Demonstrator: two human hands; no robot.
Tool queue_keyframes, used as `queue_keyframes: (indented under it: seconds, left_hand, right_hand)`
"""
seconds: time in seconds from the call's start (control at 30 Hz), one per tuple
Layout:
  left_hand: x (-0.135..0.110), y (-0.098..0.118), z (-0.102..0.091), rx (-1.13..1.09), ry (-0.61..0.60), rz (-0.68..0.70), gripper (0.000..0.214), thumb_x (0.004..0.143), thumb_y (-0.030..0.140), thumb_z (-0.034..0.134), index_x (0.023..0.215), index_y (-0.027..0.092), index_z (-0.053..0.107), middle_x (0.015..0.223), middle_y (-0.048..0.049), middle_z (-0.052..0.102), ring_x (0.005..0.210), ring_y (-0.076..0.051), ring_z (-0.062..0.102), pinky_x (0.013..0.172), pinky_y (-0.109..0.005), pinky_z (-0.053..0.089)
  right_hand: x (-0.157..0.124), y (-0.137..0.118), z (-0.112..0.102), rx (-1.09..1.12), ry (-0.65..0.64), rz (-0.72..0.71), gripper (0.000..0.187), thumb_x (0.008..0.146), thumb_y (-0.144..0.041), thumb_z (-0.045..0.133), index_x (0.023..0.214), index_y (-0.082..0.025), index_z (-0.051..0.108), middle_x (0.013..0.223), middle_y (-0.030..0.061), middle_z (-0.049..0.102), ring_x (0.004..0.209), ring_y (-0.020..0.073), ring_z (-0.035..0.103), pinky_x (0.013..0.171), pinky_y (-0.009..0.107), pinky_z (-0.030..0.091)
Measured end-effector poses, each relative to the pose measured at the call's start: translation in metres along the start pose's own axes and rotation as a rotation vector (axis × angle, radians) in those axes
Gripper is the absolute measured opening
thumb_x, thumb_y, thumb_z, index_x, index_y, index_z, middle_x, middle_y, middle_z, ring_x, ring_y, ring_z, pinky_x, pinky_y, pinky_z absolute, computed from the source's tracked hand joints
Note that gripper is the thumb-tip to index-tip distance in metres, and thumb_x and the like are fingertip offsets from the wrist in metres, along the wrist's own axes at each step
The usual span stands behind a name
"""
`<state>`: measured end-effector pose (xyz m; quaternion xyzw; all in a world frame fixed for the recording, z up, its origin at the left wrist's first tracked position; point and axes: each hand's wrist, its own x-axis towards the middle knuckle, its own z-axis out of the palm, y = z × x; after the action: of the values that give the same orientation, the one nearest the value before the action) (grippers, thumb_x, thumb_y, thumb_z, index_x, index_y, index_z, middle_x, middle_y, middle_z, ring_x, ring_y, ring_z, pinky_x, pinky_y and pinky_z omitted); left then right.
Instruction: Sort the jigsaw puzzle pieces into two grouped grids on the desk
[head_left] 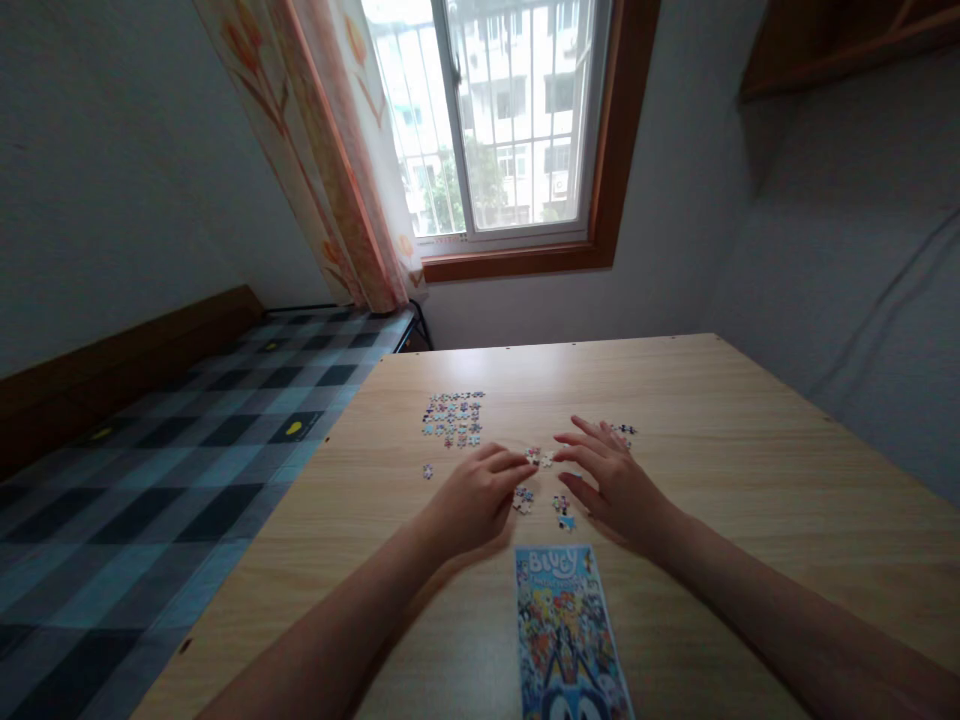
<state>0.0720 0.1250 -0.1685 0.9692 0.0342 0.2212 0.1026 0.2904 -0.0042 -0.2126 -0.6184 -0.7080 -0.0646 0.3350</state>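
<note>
Just below the frame's centre, the left hand (476,493) reaches its fingertips to the jigsaw pieces (533,456), grip unclear, apart from the loosely spread right hand (615,478), seemingly joining or sorting them, which calls for matching edges next.

Your picture sheet (562,625) running off the bottom edge, your right hand (600,463) part-hiding puzzle pieces (628,430) too tiny to make out

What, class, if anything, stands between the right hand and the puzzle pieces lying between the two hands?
Nothing visible stands in the way: the right hand is close beside those puzzle pieces, with the left hand on their other side. Whether any fingertip touches them is too small to tell.
</note>
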Motion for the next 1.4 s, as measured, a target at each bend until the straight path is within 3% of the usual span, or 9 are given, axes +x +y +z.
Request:
queue_keyframes:
  seconds: [0.13,0.27,0.4,0.53,0.93,1.4]
  left_hand:
    - [-0.012,-0.037,-0.027,0.189,0.166,-0.357,0.027,0.092,0.016,0.053,0.101,0.021,0.079,0.102,-0.0075,0.078,0.094,-0.021,0.069,0.091,-0.035,0.054]
    - [-0.022,-0.068,-0.057,0.344,0.045,-0.779,0.024,0.091,0.028,0.059,0.098,0.022,0.082,0.097,-0.007,0.08,0.089,-0.023,0.073,0.084,-0.031,0.053]
    - [-0.027,-0.081,-0.066,0.284,-0.114,-0.962,0.025,0.089,0.027,0.06,0.099,0.021,0.082,0.1,-0.008,0.08,0.094,-0.022,0.073,0.081,-0.028,0.05]
    - [-0.031,-0.084,-0.057,0.207,-0.131,-1.071,0.025,0.084,0.025,0.062,0.098,0.02,0.082,0.096,-0.0074,0.08,0.089,-0.02,0.073,0.073,-0.025,0.049]
    - [-0.035,-0.087,-0.054,0.317,-0.221,-1.11,0.024,0.083,0.031,0.064,0.099,0.029,0.082,0.097,-0.0051,0.08,0.089,-0.022,0.071,0.073,-0.028,0.049]
    - [-0.04,-0.095,-0.048,0.385,-0.23,-0.901,0.024,0.086,0.033,0.063,0.098,0.032,0.083,0.1,-0.0022,0.079,0.093,-0.022,0.071,0.079,-0.028,0.051]
  right_hand:
    - [-0.004,0.009,-0.003,-0.03,0.024,0.014,0.024,0.1,-0.026,0.052,0.118,-0.025,0.068,0.134,0.0095,0.066,0.144,0.0317,0.044,0.116,0.067,0.03]
    - [-0.005,0.015,-0.005,-0.053,0.045,0.024,0.032,0.098,-0.023,0.052,0.128,-0.025,0.063,0.136,0.0093,0.064,0.143,0.0312,0.045,0.117,0.065,0.031]
    - [-0.006,0.016,-0.004,-0.059,0.057,0.013,0.039,0.098,-0.022,0.051,0.137,-0.025,0.057,0.138,0.01,0.063,0.144,0.0308,0.045,0.116,0.065,0.033]
    - [-0.006,0.016,-0.004,-0.073,0.067,-0.007,0.04,0.098,-0.022,0.051,0.137,-0.026,0.055,0.139,0.0092,0.063,0.143,0.03,0.046,0.117,0.064,0.033]
    - [-0.007,0.017,-0.004,-0.082,0.088,-0.024,0.054,0.096,-0.019,0.051,0.148,-0.028,0.043,0.143,0.0094,0.06,0.143,0.0293,0.047,0.117,0.061,0.035]
    - [-0.009,0.022,-0.002,-0.058,0.087,-0.022,0.054,0.097,-0.022,0.051,0.15,-0.026,0.043,0.141,0.0112,0.061,0.142,0.0289,0.048,0.118,0.06,0.036]
